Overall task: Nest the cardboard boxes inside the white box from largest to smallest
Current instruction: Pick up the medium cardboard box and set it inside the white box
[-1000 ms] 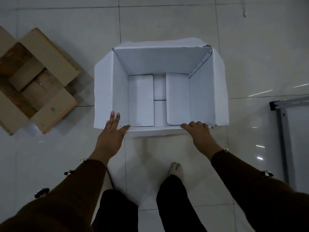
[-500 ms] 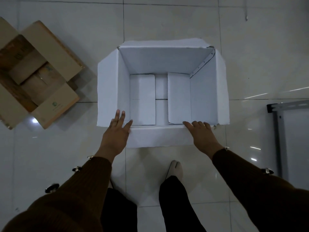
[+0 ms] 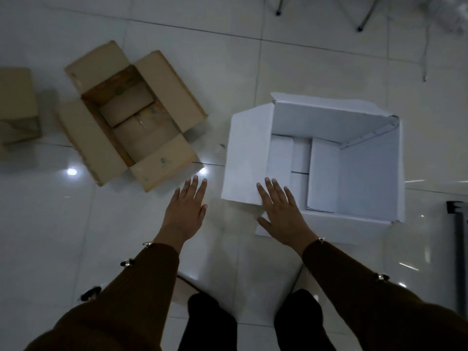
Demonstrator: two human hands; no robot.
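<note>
Bare floor (image 3: 215, 110) separates brown box (image 3: 131, 115) from white box (image 3: 367, 173).

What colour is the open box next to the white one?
Brown cardboard, seen best in the head view, on the floor left of the white box.

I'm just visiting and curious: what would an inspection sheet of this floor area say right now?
Surface: glossy tiled floor, light glare spots.
Job's things: white box open and empty, flaps out; open brown box to its left, nothing nested in it that I can tell; smaller brown box at the far left edge.
Clutter: nothing seen.
Hands: left hand open, over the floor between the boxes; right hand open, over the white box's near left corner.
Cables: one thin cable at the top right.
Surroundings: metal legs at the top; dark metal frame at the right edge.
</note>
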